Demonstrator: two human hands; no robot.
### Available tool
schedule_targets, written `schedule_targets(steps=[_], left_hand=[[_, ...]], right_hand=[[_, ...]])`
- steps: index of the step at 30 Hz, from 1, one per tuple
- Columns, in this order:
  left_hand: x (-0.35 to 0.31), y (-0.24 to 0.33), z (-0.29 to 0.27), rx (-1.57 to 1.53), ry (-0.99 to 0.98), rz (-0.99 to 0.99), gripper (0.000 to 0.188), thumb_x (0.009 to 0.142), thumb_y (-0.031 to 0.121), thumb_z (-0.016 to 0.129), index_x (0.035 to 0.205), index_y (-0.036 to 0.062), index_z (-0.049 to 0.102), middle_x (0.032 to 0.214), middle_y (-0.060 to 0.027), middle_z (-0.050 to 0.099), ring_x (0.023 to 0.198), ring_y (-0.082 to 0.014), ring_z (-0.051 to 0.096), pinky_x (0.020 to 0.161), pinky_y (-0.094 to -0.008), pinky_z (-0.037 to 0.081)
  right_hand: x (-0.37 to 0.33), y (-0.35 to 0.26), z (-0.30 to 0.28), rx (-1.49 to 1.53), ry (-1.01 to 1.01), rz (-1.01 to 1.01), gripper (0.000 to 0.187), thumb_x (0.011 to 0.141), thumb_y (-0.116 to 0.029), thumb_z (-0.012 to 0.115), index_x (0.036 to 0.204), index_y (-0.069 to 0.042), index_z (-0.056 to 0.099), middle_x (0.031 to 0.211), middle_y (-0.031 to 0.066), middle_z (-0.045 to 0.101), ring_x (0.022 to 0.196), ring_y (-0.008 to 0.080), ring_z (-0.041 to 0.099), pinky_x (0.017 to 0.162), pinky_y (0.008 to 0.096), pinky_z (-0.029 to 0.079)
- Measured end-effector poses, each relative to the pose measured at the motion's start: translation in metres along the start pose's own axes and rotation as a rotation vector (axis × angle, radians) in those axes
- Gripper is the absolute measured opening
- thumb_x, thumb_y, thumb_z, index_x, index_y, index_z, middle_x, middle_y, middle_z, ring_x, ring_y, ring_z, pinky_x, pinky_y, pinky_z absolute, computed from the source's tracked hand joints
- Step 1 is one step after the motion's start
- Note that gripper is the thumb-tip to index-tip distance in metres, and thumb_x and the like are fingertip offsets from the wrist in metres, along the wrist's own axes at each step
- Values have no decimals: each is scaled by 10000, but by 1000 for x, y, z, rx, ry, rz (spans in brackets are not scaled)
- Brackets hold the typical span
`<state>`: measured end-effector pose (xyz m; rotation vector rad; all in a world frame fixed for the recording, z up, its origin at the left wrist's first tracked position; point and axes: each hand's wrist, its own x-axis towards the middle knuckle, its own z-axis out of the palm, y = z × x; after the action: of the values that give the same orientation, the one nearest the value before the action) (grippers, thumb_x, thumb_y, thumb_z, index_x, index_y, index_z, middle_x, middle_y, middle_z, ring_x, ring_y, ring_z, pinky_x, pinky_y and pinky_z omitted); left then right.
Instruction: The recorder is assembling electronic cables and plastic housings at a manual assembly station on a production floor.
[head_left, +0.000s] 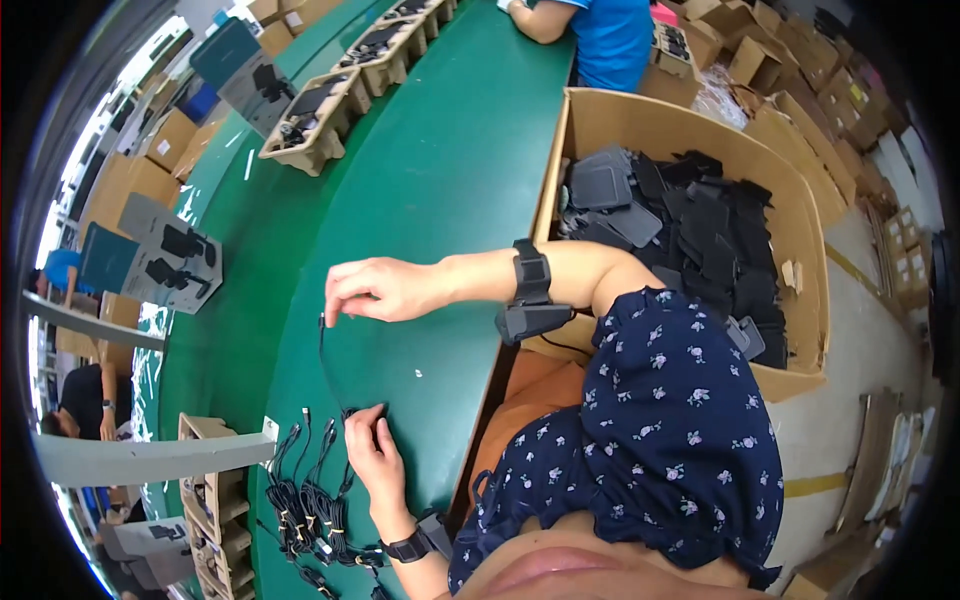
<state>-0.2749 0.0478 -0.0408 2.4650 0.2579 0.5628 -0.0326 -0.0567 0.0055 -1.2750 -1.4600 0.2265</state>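
Black cable [325,365] stretched over the green table [440,180]: right hand [375,290] pinches its upper end, left hand [372,445] pins the lower end down. Bundled cables [305,495] lie just left; cardboard box [800,230] to the right.

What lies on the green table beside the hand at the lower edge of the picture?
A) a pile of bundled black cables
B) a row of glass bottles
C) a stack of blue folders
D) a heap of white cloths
A: bundled black cables lie on the green table just beside the left hand.
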Motion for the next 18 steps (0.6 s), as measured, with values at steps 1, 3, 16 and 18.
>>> schedule_targets(steps=[1,3,16,18], left_hand=[[0,1,-1,-2,-28,1,145,834,-23,516,963,-3,579,924,-131,568,856,-270,551,777,-329,446],[4,4,0,-6,-31,4,158,838,-23,515,981,-4,579,932,-131,565,863,-261,548,779,-324,445],[7,6,2,52,-43,2,146,869,4,514,1000,-9,578,958,-130,575,885,-263,557,809,-349,445],[7,2,2,46,-26,-9,144,870,3,514,998,-7,581,951,-127,577,876,-259,560,805,-347,446]], right_hand=[[-2,-11,-4,26,38,-34,162,829,-35,516,901,-96,648,915,61,563,864,230,568,741,339,459],[-13,-33,-16,26,55,9,150,839,-40,522,906,-95,645,913,57,570,868,219,571,729,325,463],[-229,14,-235,-807,770,819,367,832,-243,623,1134,-43,564,1088,87,596,996,160,568,871,284,455],[-273,45,-259,-1016,752,1015,568,774,-347,682,1198,-11,510,1148,144,573,1085,218,541,923,319,434]])
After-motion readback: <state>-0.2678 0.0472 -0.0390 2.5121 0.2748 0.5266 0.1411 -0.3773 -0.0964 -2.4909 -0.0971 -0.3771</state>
